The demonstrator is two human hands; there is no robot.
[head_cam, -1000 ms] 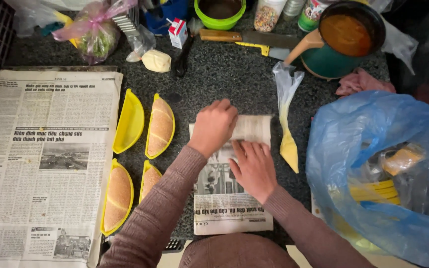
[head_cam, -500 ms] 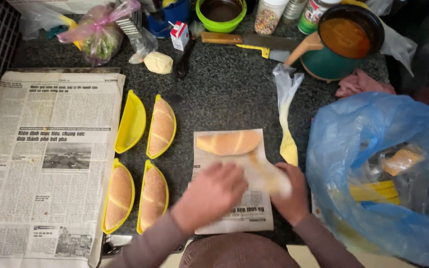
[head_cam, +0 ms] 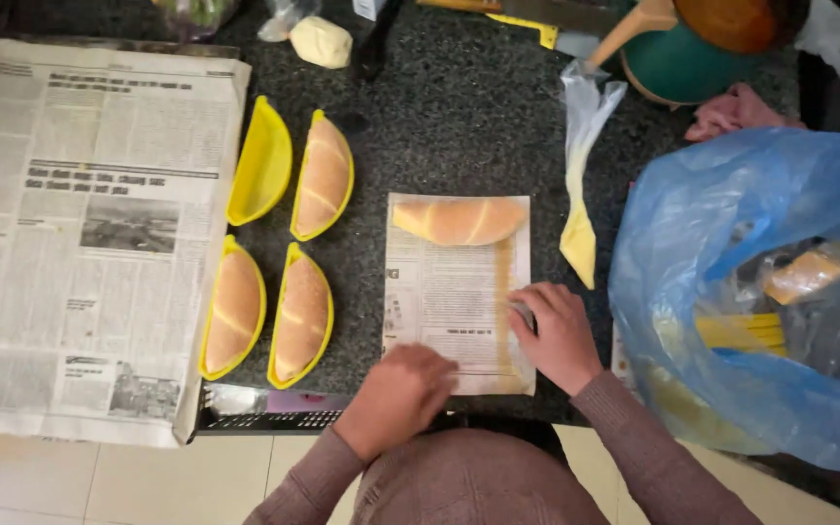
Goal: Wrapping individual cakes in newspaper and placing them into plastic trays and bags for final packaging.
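A half-moon bread piece (head_cam: 459, 221) lies at the far end of a small newspaper sheet (head_cam: 444, 297) on the dark stone counter. My left hand (head_cam: 396, 397) rests on the sheet's near edge, fingers curled. My right hand (head_cam: 556, 335) presses the sheet's right side, where a brownish smear runs down the paper. To the left stand several yellow half-moon moulds; three hold bread (head_cam: 322, 175), (head_cam: 233, 311), (head_cam: 301, 313) and one mould (head_cam: 262, 160) is empty.
A large spread newspaper (head_cam: 80, 233) covers the left. A piping bag with yellow filling (head_cam: 580, 185) lies right of the sheet. A blue plastic bag (head_cam: 760, 292) fills the right side. A green pot (head_cam: 702, 49) and a dough lump (head_cam: 321, 42) sit at the back.
The bread piece, earlier covered by my hands, now lies bare at the sheet's far end. Both hands have slid back to the sheet's near part.
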